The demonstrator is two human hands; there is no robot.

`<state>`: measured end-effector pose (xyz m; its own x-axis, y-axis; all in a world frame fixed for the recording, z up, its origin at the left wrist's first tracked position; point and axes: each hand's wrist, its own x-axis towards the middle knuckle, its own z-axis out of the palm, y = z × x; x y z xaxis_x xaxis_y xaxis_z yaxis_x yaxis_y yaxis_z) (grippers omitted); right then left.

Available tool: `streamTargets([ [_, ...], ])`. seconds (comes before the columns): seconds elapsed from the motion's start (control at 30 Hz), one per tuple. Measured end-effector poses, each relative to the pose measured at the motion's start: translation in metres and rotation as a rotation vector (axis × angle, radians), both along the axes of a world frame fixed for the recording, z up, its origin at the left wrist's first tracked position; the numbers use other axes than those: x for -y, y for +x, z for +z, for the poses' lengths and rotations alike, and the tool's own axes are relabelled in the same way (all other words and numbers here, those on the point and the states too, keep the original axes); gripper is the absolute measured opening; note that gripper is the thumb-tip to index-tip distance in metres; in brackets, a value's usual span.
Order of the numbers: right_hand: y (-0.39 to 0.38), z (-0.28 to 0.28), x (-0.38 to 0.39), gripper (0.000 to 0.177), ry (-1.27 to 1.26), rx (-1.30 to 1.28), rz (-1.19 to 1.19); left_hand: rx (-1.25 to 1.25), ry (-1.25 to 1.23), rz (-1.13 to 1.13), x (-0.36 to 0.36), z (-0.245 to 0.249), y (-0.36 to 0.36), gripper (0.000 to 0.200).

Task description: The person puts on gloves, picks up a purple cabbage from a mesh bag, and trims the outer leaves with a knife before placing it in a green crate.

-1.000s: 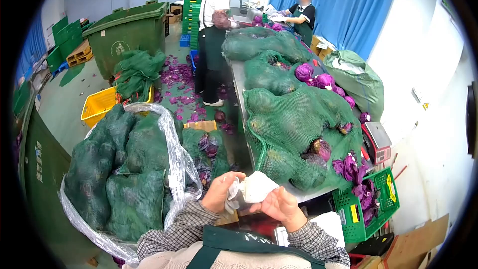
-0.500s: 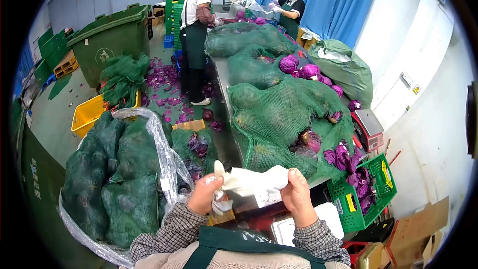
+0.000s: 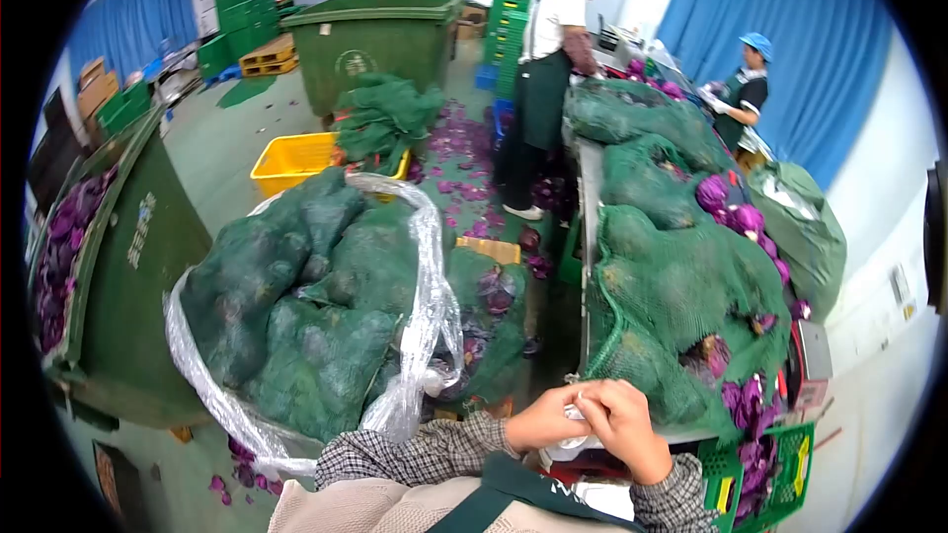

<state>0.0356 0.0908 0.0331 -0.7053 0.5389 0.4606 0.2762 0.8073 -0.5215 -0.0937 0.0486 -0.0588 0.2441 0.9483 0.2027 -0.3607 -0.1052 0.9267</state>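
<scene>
My left hand (image 3: 541, 422) and my right hand (image 3: 629, 426) are pressed together low in the view, in front of my apron. Both are closed on a bunched white glove (image 3: 573, 413); only a small piece of it shows between the fingers. Just beyond them, a green mesh sack (image 3: 652, 286) of purple cabbages lies on the metal table (image 3: 591, 237). To the left of my hands is a large clear plastic liner (image 3: 427, 237) packed with green mesh sacks (image 3: 331, 355).
Two co-workers (image 3: 548, 49) (image 3: 743, 94) stand at the table's far end. Green bins (image 3: 375, 39) (image 3: 138, 266), a yellow crate (image 3: 286, 163) and cabbage scraps (image 3: 464, 153) are on the left. A green crate (image 3: 790, 474) with purple leaves and a scale (image 3: 812, 360) are on the right.
My hands have come together, and the white glove stretched between them is now bunched and mostly covered. My view has swung left, bringing the bin of purple leaves into sight.
</scene>
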Motion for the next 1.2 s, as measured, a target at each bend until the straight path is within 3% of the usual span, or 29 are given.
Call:
streamTargets([
  [0.07,-0.002,0.005,0.006,0.011,0.017,0.042,0.077,0.044,-0.093,0.142,0.006,0.001,-0.004,0.041],
  [0.13,-0.011,0.009,0.019,0.014,0.043,-0.133,-0.093,0.086,-0.245,0.306,0.007,0.006,-0.013,0.035],
  [0.2,-0.003,0.003,0.021,0.014,-0.091,-0.168,-0.165,0.529,-0.458,0.506,0.006,0.019,-0.022,0.019],
  [0.27,-0.01,-0.01,0.028,0.018,-0.288,0.038,-0.117,0.514,-0.401,0.614,0.008,0.03,-0.021,0.019],
  [0.33,-0.016,-0.041,0.03,0.02,-0.335,0.002,-0.135,0.382,-0.346,0.598,0.011,0.036,-0.016,0.02],
  [0.4,-0.019,-0.045,0.03,0.013,-0.35,-0.061,-0.127,0.436,-0.301,0.57,0.014,0.037,-0.023,0.026],
  [0.5,-0.009,-0.025,0.022,0.008,-0.115,-0.222,-0.063,0.479,-0.163,0.655,0.012,0.025,-0.04,0.035],
  [0.53,0.001,-0.031,0.016,0.012,-0.273,-0.373,-0.106,0.365,-0.201,0.698,0.012,0.023,-0.052,0.043],
  [0.6,0.025,-0.026,0.0,0.014,-0.645,-0.601,-0.212,0.396,-0.186,0.605,0.016,0.028,-0.062,0.053],
  [0.67,0.039,-0.016,-0.011,0.013,-0.946,-0.753,-0.046,0.205,-0.089,0.515,0.021,0.036,-0.061,0.059],
  [0.7,0.04,-0.002,-0.01,0.011,-1.06,-0.618,-0.091,0.058,-0.029,0.504,0.022,0.043,-0.059,0.067],
  [0.8,0.023,0.013,-0.006,0.026,-0.843,-0.374,-0.054,-0.322,0.24,0.541,0.026,0.056,-0.059,0.072],
  [0.9,0.016,0.032,-0.01,0.042,-0.726,0.065,-0.016,-0.312,0.267,0.419,0.028,0.061,-0.052,0.076],
  [0.93,0.005,0.052,-0.004,0.035,-0.651,0.208,-0.089,-0.321,0.282,0.382,0.028,0.062,-0.051,0.076],
  [1.0,-0.001,0.041,-0.007,0.023,-0.399,0.19,-0.023,-0.326,0.244,0.346,0.025,0.059,-0.049,0.078],
  [1.07,-0.002,0.047,-0.006,0.02,-0.305,0.167,-0.042,-0.294,0.14,0.337,0.025,0.054,-0.048,0.075],
  [1.2,-0.005,0.054,-0.001,0.012,-0.171,0.183,0.021,-0.753,0.317,0.465,0.022,0.071,-0.051,0.06],
])
